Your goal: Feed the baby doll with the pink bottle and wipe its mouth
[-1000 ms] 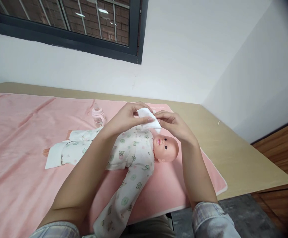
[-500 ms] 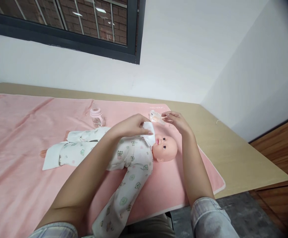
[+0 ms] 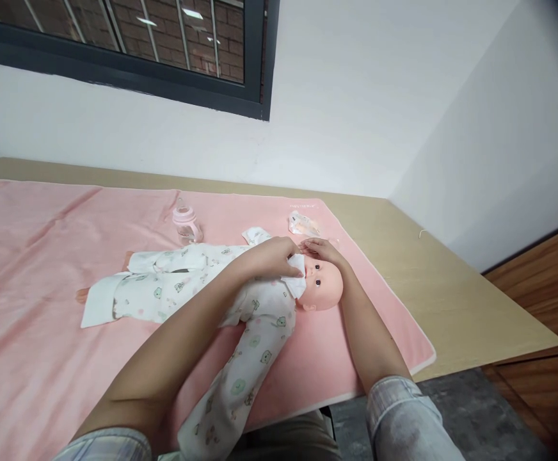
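A baby doll [image 3: 326, 287] lies on its back with its head to the right, dressed in a white printed outfit [image 3: 264, 314]. My left hand [image 3: 275, 257] is pinched on a white cloth [image 3: 297, 282] at the doll's chin and mouth; whether it is tissue or fabric, I cannot tell. My right hand [image 3: 324, 249] rests along the far side of the doll's head, fingers stretched out and holding nothing. The doll's far cheek is hidden behind that hand. Its near sleeve hangs toward me over the front edge.
The doll lies on a pink blanket [image 3: 34, 269] spread over a tan table [image 3: 456, 288]. A pink baby bottle [image 3: 187, 224] stands beyond the doll's legs. Behind its head is a small clear packet [image 3: 302, 223]. A white wall [image 3: 336, 115] and a barred window [image 3: 164, 45] border the far side.
My right hand has come away from beside the packet, down toward me to the doll's head. My left hand has moved slightly right, bringing the white cloth against the doll's mouth.
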Demonstrator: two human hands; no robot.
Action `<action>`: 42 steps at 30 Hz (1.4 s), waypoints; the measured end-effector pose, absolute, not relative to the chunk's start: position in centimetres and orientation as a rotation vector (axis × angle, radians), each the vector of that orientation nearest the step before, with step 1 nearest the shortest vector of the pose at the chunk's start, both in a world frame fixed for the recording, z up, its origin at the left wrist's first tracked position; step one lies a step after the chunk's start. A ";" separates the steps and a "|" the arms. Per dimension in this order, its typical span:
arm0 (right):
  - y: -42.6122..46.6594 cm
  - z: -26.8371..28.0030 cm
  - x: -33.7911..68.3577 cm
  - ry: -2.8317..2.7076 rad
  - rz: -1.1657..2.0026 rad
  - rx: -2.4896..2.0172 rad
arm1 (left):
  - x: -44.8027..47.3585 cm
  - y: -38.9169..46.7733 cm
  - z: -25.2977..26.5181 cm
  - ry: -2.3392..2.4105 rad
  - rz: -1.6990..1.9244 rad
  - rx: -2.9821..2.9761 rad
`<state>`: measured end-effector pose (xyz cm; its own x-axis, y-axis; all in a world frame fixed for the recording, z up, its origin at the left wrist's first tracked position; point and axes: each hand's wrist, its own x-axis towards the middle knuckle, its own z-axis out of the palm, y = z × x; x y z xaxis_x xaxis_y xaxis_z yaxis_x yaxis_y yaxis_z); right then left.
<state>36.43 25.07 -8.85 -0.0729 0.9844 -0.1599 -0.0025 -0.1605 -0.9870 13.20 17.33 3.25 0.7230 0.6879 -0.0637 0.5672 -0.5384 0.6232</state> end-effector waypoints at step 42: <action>26.1 -10.9 37.2 -1.151 1.302 -1.276 | 13.4 17.4 3.0 1.076 0.355 2.501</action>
